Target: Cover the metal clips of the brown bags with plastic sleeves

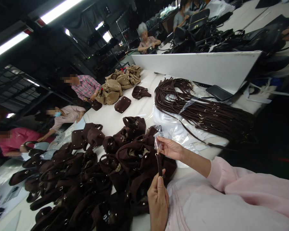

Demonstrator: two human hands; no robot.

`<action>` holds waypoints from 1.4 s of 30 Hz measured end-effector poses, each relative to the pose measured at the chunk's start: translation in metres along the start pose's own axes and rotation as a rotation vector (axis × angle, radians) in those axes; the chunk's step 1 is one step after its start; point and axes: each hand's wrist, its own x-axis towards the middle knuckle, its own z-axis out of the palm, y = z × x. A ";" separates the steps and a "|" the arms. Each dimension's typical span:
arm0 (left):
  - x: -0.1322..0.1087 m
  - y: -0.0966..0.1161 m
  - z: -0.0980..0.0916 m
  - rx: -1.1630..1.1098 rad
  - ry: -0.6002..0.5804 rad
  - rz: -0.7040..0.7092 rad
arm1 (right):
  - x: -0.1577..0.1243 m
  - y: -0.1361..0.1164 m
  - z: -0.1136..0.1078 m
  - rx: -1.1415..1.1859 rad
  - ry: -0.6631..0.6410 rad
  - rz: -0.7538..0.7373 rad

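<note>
My left hand (159, 202) is closed around a dark brown strap (159, 165), thumb pressed on its face, with the end pointing up. A gold metal clasp (157, 152) is at that end. My right hand (170, 148) pinches a small clear plastic bag (157, 143) at the clasp; whether the bag covers it I cannot tell. Behind and left of both hands lies a heap of dark brown handbags (135, 154) with gold fittings. To the right of my right hand, a long bundle of brown straps (207, 115) rests on clear plastic sheeting (173, 128).
A white board (197, 65) stands across the table (144, 80). Near it lies a black tablet-like device (219, 92). Tan bags (118, 83) are piled farther back. Co-workers sit along the left side and beyond the board, where black bags (202, 35) lie heaped.
</note>
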 end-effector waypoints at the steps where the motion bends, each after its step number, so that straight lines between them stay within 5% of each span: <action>1: 0.000 0.000 0.000 0.003 0.001 0.003 | 0.000 0.000 0.000 0.004 0.003 0.003; 18: 0.006 0.002 -0.002 -0.024 -0.013 0.035 | -0.014 0.009 0.006 -0.127 -0.096 0.133; 34: 0.018 0.021 0.000 -0.064 0.069 0.024 | -0.034 0.028 0.007 -0.466 -0.365 -0.013; 42: 0.021 0.018 -0.002 -0.031 -0.001 0.086 | -0.041 0.032 0.010 -0.543 -0.309 -0.038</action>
